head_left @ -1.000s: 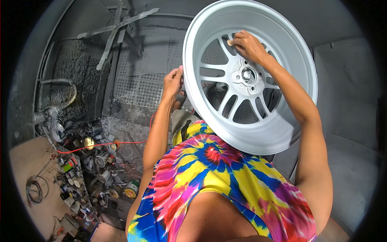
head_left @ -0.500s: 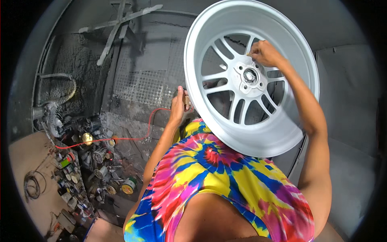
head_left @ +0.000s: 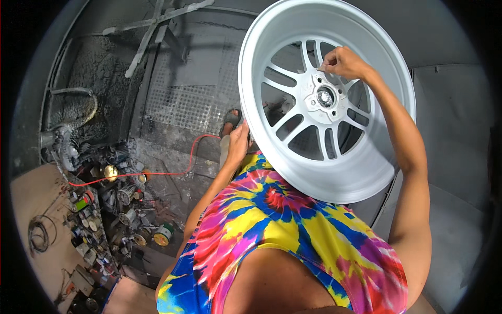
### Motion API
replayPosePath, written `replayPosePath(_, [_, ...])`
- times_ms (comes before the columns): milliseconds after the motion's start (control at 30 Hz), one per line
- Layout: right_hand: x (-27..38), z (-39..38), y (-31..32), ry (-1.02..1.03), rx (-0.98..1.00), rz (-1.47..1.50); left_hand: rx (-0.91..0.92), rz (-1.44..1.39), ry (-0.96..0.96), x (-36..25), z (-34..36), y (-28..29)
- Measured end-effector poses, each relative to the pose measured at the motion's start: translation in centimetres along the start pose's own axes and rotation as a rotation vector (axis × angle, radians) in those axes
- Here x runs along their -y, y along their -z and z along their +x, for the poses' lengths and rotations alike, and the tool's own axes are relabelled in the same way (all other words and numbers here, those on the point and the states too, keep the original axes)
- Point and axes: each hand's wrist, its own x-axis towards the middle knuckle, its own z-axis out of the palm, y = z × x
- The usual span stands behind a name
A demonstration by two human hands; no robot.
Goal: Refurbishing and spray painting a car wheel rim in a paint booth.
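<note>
A large silver-white wheel rim [head_left: 314, 180] with paired spokes is tilted toward me, its hub [head_left: 325, 98] facing up with several bolt holes round the centre. Beside the hub, at the root of a spoke, my right hand [head_left: 345, 64] is closed in a pinch. Whatever the fingertips hold is too small to make out. My left hand [head_left: 238, 141] grips the outer left edge of the wheel rim, with its fingers partly hidden behind it. What supports the wheel from below is hidden.
A red hose [head_left: 157, 173] runs across the grimy floor at left. Several paint cans, including a green-and-white can [head_left: 163, 234], crowd the lower left. A grey cross-shaped stand [head_left: 154, 23] is at the upper left. My sandalled foot [head_left: 230, 121] shows beside the wheel.
The wheel rim has turned clockwise, shifting its spokes and bolt holes. My left hand has moved right and down onto the rim's edge. My right hand stays near the hub, slightly lower at the fingertips.
</note>
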Motion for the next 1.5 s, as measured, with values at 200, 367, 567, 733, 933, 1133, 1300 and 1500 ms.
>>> replayPosePath(200, [-2.1,3.5,-2.9,0.291,-0.734,-0.223,0.047,0.025,0.047,-1.3,3.9,0.6])
replayPosePath(367, [0.1,0.8,-1.3,0.084,-0.177,-0.179,0.028,0.065,-0.026,-2.9,7.2,1.2])
replayPosePath(567, [1.3,3.3,-2.3,0.532,-0.6,-0.204,0.041,0.165,-0.03,-3.9,13.2,0.9])
replayPosePath(733, [0.9,2.9,-3.4,0.434,-0.538,-0.525,-0.024,0.218,0.088,-3.4,12.9,2.0])
replayPosePath(933, [-0.1,2.8,-0.8,0.231,-0.374,0.06,-0.02,0.172,0.137,0.0,8.6,2.7])
replayPosePath(1133, [-0.5,3.8,-3.5,0.358,-0.595,-0.453,-0.014,0.112,0.132,-1.2,6.1,1.1])
replayPosePath(1300, [1.4,2.0,-0.5,0.147,-0.112,-0.172,-0.016,0.028,0.177,-1.5,5.8,1.6])
replayPosePath(1500, [4.8,4.4,-5.1,0.639,-0.634,-0.422,0.048,0.044,0.092,-2.8,6.2,0.6])
